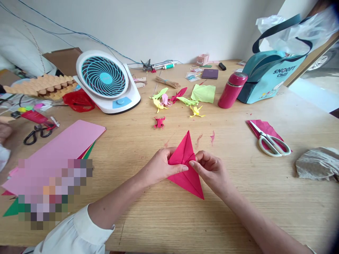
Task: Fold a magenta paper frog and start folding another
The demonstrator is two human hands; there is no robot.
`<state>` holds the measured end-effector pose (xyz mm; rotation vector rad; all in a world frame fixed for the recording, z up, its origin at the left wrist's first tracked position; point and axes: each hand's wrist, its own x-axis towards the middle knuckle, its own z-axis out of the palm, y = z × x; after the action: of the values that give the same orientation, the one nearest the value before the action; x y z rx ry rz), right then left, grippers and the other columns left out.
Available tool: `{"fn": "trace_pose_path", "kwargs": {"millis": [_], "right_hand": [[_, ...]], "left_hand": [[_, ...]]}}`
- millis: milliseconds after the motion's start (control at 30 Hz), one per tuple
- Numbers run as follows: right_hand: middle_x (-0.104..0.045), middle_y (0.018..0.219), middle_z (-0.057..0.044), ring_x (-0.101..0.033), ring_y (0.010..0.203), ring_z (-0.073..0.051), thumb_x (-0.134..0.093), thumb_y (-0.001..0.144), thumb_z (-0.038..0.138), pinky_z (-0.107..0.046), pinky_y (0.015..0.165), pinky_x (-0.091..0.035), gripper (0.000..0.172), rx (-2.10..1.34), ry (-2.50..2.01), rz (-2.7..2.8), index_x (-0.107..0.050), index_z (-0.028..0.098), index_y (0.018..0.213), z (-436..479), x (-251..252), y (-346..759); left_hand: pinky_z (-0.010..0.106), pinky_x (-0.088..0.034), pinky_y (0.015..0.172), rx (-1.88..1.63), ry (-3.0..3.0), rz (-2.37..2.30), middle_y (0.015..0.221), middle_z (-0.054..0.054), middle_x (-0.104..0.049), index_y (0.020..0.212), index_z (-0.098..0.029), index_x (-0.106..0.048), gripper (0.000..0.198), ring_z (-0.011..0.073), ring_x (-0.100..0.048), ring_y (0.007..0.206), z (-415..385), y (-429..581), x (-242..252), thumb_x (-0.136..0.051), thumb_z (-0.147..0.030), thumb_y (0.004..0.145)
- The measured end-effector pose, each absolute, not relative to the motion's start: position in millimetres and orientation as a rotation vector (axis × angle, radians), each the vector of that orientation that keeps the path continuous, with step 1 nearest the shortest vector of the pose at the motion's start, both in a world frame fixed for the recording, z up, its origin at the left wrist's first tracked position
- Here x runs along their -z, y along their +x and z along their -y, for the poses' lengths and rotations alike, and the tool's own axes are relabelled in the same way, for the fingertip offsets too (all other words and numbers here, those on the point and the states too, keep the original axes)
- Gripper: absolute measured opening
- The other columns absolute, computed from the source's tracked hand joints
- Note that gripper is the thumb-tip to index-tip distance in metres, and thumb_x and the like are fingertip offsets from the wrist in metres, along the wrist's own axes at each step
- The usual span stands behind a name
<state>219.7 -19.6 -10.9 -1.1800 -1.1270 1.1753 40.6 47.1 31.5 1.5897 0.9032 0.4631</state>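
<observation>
A folded sheet of red paper, kite-like with long points at top and bottom, is held just above the table between both hands. My left hand grips its left side, thumb flat across the front and fingers behind it. On the right edge, my right hand pinches the paper between thumb and curled fingers. Creases run through the middle of the sheet. Just beyond it stands a small red origami frog. More folded paper figures lie farther back, among them a yellow one.
White-handled scissors lie on red paper at right. A red thermos stands before a blue bag. At left are a white fan and stacked coloured paper. Another person's hand shows at the left edge.
</observation>
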Motion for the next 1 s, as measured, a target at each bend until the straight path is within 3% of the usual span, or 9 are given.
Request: {"fn": "trace_pose_path", "kwargs": {"millis": [200,333,633,833,1000], "right_hand": [[-0.061,0.070,0.000,-0.051,0.066,-0.013,-0.074,0.080,0.047,-0.026,0.061,-0.041,0.029,-1.330,-1.085,0.992,-0.064,0.020,0.077,18.4,5.3,215.2],[-0.056,0.062,0.002,-0.045,0.059,-0.011,-0.076,0.076,0.050,-0.026,0.057,-0.037,0.036,-1.335,-1.116,0.970,-0.060,0.019,0.068,17.9,3.4,215.2],[-0.058,0.066,0.002,-0.049,0.058,-0.011,-0.078,0.070,0.057,-0.025,0.054,-0.038,0.043,-1.492,-1.116,0.947,-0.057,0.019,0.074,18.8,3.2,211.6],[-0.053,0.061,0.004,-0.042,0.054,-0.009,-0.080,0.068,0.055,-0.023,0.050,-0.032,0.045,-1.474,-1.180,0.995,-0.054,0.019,0.070,18.0,9.1,211.7],[-0.051,0.062,0.004,-0.040,0.054,-0.008,-0.078,0.072,0.051,-0.022,0.050,-0.031,0.041,-1.461,-1.212,1.073,-0.055,0.018,0.071,17.4,10.2,214.8]], "left_hand": [[0.028,-0.053,0.071,-0.445,1.467,-0.931,0.094,0.004,-0.074,0.098,-0.015,-0.070,0.031,0.0212,-0.069,0.083,-43.3,40.7,-28.9,-0.076,-0.035,0.075],[0.030,-0.054,0.075,-0.440,1.429,-0.936,0.100,0.006,-0.075,0.103,-0.016,-0.070,0.036,0.0228,-0.070,0.088,-40.1,41.1,-30.5,-0.079,-0.035,0.074],[0.028,-0.054,0.072,-0.660,1.204,-0.941,0.095,0.007,-0.073,0.103,-0.013,-0.066,0.041,0.0174,-0.066,0.080,-41.9,43.6,-27.9,-0.082,-0.035,0.072],[0.024,-0.053,0.066,-0.678,1.078,-0.944,0.083,0.004,-0.071,0.088,-0.012,-0.068,0.034,0.0127,-0.064,0.069,-44.4,44.4,-28.4,-0.085,-0.032,0.067],[0.024,-0.052,0.062,-0.659,1.144,-0.960,0.077,0.003,-0.071,0.082,-0.013,-0.068,0.029,0.0135,-0.064,0.066,-45.0,43.6,-28.6,-0.083,-0.034,0.068]]}}
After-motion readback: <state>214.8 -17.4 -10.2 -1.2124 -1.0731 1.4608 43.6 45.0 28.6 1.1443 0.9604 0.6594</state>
